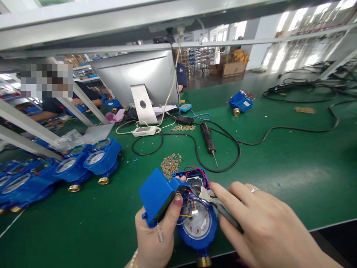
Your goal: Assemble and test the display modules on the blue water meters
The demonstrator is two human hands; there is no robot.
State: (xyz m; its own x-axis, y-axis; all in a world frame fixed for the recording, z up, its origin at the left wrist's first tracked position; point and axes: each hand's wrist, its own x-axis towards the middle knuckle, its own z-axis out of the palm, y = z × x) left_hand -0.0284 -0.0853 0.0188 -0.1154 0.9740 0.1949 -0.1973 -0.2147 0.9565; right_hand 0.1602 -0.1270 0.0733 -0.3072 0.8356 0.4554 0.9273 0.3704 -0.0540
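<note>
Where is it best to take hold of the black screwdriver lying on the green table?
Take the screwdriver by the middle of its thick black body, coming from above, fingers across its length. It lies flat on the table; the thin bit points near, and the cable leaves the far end.

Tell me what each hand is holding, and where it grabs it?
The left hand pinches the blue cover at its lower edge. The right hand grips pliers by their handles, tips at the open meter.
</note>
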